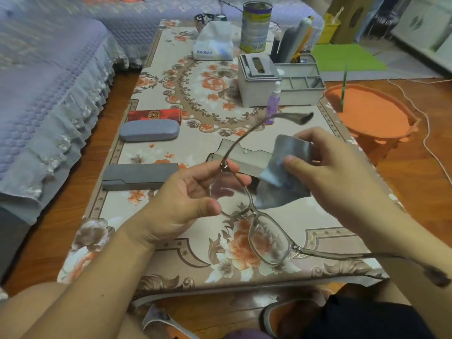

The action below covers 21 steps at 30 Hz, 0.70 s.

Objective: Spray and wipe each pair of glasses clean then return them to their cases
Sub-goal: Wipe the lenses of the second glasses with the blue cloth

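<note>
A: At mid-frame, the left hand (193, 189) held a pair of clear-framed glasses (247, 211) above the flowered worktop (171, 77), its grip pinching the rim of the upper lens, thumb below and fingers behind. The right hand (325, 165) had its grip clamped on a folded grey cloth (283, 177), just beside that lens.

B: How did the glasses look?

A: Translucent grey frame, both arms unfolded: one reached toward the upper right, the other ran off at the lower right edge, its tip blurred. The lower lens hung free over the worktop. Whether the lenses were wet or smeared could not be told.

B: And wiping well?

A: In my judgement, it would have called for holding by the rim only, folding the cloth over both faces of the lens, rubbing lightly, and sparing the hinge any twist.

B: The cases?

A: An open grey case (244, 155) lay behind the hands at centre. To the left lay a flat grey box (139, 176), above it a rounded grey case (149, 134) and a red box (154, 116). A purple spray bottle (273, 104) stood upper centre.
</note>
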Motion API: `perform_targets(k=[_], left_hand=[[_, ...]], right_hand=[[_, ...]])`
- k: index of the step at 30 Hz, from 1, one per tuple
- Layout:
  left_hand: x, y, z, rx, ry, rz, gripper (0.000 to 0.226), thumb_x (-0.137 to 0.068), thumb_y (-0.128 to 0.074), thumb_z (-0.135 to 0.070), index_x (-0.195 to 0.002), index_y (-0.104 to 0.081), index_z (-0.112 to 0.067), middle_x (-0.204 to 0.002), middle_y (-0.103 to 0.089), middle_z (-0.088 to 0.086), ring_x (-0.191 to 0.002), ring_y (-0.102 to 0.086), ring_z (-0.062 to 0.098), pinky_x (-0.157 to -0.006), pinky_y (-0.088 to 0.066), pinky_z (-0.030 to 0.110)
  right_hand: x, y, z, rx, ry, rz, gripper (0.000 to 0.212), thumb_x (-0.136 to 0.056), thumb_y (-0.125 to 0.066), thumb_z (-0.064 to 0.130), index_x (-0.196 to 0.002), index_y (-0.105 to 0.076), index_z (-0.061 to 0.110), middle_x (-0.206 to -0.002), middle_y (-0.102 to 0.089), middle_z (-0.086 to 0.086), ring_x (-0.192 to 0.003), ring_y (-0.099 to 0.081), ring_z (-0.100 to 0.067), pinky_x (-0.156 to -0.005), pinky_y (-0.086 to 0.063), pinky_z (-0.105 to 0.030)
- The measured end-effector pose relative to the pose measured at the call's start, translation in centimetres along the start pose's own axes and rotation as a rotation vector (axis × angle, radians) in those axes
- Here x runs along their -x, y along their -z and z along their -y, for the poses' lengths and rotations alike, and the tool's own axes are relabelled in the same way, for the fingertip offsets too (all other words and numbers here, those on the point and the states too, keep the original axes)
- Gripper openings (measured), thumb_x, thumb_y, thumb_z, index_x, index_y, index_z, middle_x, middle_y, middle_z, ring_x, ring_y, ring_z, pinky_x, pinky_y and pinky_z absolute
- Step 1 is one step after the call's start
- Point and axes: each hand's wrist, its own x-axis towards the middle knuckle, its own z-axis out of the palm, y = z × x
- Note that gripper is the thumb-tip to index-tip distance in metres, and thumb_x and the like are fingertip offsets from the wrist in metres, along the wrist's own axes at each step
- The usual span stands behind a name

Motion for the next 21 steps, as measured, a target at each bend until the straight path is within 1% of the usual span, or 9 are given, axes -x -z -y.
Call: perform_targets(k=[2, 4, 6, 8, 9, 12, 17, 19, 21], left_hand=[[0.1, 0.1, 0.0, 0.026, 0.010, 0.003, 0.063, -0.071, -0.086, -0.041, -0.127, -0.066, -0.022, -0.125, -0.070, 0.013, -0.116, -0.066, 0.027, -0.104, -0.048, 0.037], [0.1, 0.0, 0.0, 0.089, 0.028, 0.017, 0.061, -0.072, -0.086, -0.037, -0.127, -0.066, -0.021, -0.126, -0.069, 0.015, -0.112, -0.068, 0.026, -0.100, -0.051, 0.035], [0.0, -0.2, 0.2, 0.168, 0.052, 0.026, 0.061, -0.072, -0.086, -0.034, -0.128, -0.066, -0.017, -0.126, -0.068, 0.018, -0.110, -0.069, 0.027, -0.099, -0.053, 0.036], [0.0, -0.3, 0.6, 0.233, 0.070, 0.032, 0.062, -0.073, -0.086, -0.030, -0.130, -0.065, -0.013, -0.126, -0.067, 0.021, -0.110, -0.069, 0.029, -0.098, -0.053, 0.036], [0.0, -0.4, 0.7, 0.257, 0.079, 0.035, 0.063, -0.074, -0.086, -0.029, -0.131, -0.064, -0.012, -0.126, -0.067, 0.022, -0.111, -0.069, 0.030, -0.097, -0.053, 0.037], [-0.1, -0.5, 1.0, 0.293, 0.116, 0.067, 0.068, -0.075, -0.085, -0.031, -0.135, -0.061, -0.010, -0.125, -0.068, 0.019, -0.112, -0.068, 0.030, -0.100, -0.052, 0.039], [-0.2, -1.4, 1.9, 0.372, 0.161, 0.123, 0.070, -0.079, -0.082, -0.028, -0.140, -0.055, -0.006, -0.128, -0.065, 0.020, -0.116, -0.065, 0.036, -0.102, -0.050, 0.046], [-0.3, -2.1, 1.8, 0.383, 0.177, 0.114, 0.064, -0.083, -0.078, -0.028, -0.140, -0.055, -0.010, -0.126, -0.066, 0.014, -0.116, -0.062, 0.032, -0.105, -0.046, 0.049], [-0.4, -2.5, 1.4, 0.360, 0.161, 0.099, 0.042, -0.094, -0.064, -0.028, -0.135, -0.062, -0.020, -0.117, -0.067, 0.003, -0.113, -0.060, 0.023, -0.104, -0.047, 0.044]], right_hand=[[0.1, 0.6, 0.5, 0.201, 0.122, 0.035, 0.006, -0.093, -0.065, 0.016, -0.095, -0.061, 0.020, -0.073, -0.063, 0.003, -0.061, -0.056, -0.002, -0.051, -0.040, -0.013], [-0.1, 1.1, 0.3, 0.254, 0.168, 0.128, 0.010, -0.093, -0.066, 0.015, -0.087, -0.060, 0.020, -0.066, -0.055, 0.007, -0.056, -0.049, 0.002, -0.052, -0.037, -0.011], [-0.6, 1.9, 0.0, 0.226, 0.174, 0.212, 0.011, -0.092, -0.069, 0.017, -0.086, -0.063, 0.022, -0.080, -0.062, 0.011, -0.070, -0.059, 0.006, -0.063, -0.042, -0.007], [-1.2, 3.1, -0.3, 0.097, 0.175, 0.290, 0.004, -0.089, -0.072, 0.020, -0.092, -0.070, 0.020, -0.108, -0.069, 0.008, -0.101, -0.067, -0.003, -0.089, -0.049, -0.017], [-1.5, 3.7, -0.4, -0.004, 0.180, 0.341, 0.013, -0.087, -0.073, 0.025, -0.095, -0.072, 0.016, -0.115, -0.069, 0.005, -0.109, -0.067, -0.010, -0.097, -0.051, -0.025], [-2.1, 5.2, -0.3, -0.314, 0.261, 0.511, 0.031, -0.083, -0.078, 0.042, -0.095, -0.072, 0.014, -0.103, -0.073, -0.005, -0.097, -0.070, -0.021, -0.085, -0.055, -0.029], [-2.5, 3.4, 1.4, -0.702, 0.271, 0.677, 0.015, -0.082, -0.080, 0.021, -0.091, -0.070, 0.014, -0.085, -0.071, -0.008, -0.075, -0.068, -0.019, -0.072, -0.055, -0.028], [-2.4, 1.7, 2.6, -0.559, 0.283, 0.729, 0.013, -0.079, -0.079, 0.016, -0.089, -0.072, 0.019, -0.085, -0.073, -0.001, -0.078, -0.069, -0.012, -0.073, -0.054, -0.023], [-2.1, -0.4, 2.9, -0.126, 0.429, 0.625, 0.023, -0.078, -0.081, 0.021, -0.098, -0.070, 0.026, -0.094, -0.071, 0.011, -0.090, -0.065, -0.002, -0.084, -0.048, -0.016]])
